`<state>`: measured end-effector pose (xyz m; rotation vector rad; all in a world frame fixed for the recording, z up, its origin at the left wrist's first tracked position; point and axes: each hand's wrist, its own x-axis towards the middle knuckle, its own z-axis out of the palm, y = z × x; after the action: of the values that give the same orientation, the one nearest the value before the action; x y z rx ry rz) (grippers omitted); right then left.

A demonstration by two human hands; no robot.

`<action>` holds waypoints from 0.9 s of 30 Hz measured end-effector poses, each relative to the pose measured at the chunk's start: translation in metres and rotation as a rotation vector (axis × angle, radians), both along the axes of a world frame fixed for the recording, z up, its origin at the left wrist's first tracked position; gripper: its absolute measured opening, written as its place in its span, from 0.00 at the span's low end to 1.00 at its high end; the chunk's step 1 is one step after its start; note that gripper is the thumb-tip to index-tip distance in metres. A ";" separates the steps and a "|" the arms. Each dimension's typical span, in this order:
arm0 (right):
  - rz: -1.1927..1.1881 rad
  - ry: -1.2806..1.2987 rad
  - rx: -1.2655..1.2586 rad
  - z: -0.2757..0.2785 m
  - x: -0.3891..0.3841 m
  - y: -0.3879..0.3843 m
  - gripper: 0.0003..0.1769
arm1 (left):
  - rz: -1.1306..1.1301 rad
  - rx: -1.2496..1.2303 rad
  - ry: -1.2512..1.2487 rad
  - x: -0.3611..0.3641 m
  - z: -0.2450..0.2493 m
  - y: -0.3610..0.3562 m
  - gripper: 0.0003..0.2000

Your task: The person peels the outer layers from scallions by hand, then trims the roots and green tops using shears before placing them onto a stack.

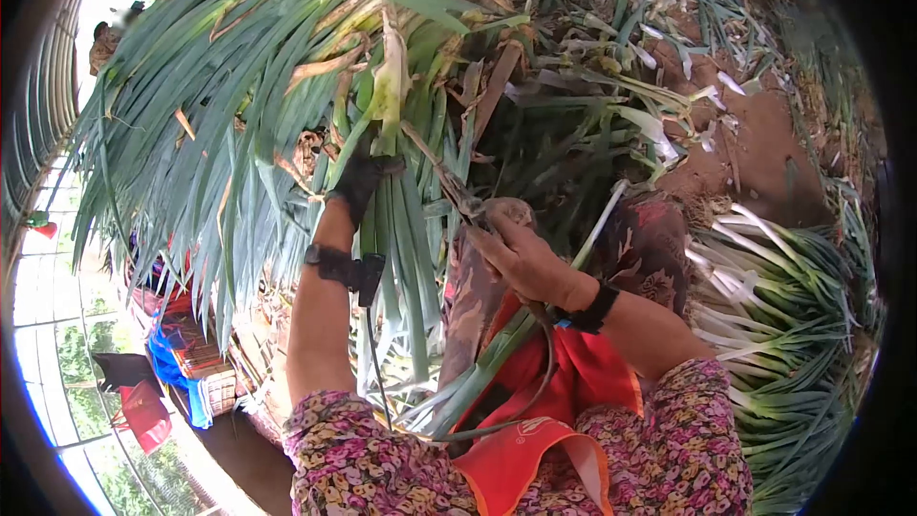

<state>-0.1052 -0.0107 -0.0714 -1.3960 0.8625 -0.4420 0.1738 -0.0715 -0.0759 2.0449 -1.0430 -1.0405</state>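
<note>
My left hand (361, 182), in a dark glove, is closed round a thick green onion (390, 86) at the edge of a big leafy pile. Its pale part points up, and long green leaves hang below the hand. To the right, my right hand (525, 253) has its fingers pressed together on a withered brown leaf (435, 167), which stretches up towards the onion. Another green onion (492, 354) lies across my lap, passing by my right wrist.
The large pile of green onions (191, 115) fills the upper left. Trimmed onions (764, 296) lie stacked at right, near loose scraps (659, 134) on brown soil (764, 153). A cable hangs between my arms. A person (103, 46) is far off, upper left.
</note>
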 end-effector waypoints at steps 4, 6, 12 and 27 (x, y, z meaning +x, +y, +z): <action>0.049 0.112 -0.162 0.007 0.001 0.014 0.28 | -0.005 -0.049 0.256 -0.013 0.015 0.036 0.36; 0.003 0.113 -0.153 0.007 0.006 0.015 0.24 | -0.082 -0.093 0.344 -0.020 0.016 0.050 0.38; -0.076 0.070 -0.181 -0.008 0.030 -0.016 0.26 | -0.101 -0.090 0.223 -0.033 0.008 0.108 0.39; 0.095 0.173 -0.040 -0.002 0.026 0.033 0.35 | -0.069 -0.085 0.439 -0.024 0.011 0.173 0.38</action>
<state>-0.0793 0.0221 -0.0731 -1.5211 0.9266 -0.2701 0.1502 0.1017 -0.0651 1.6198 -0.9108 -1.3768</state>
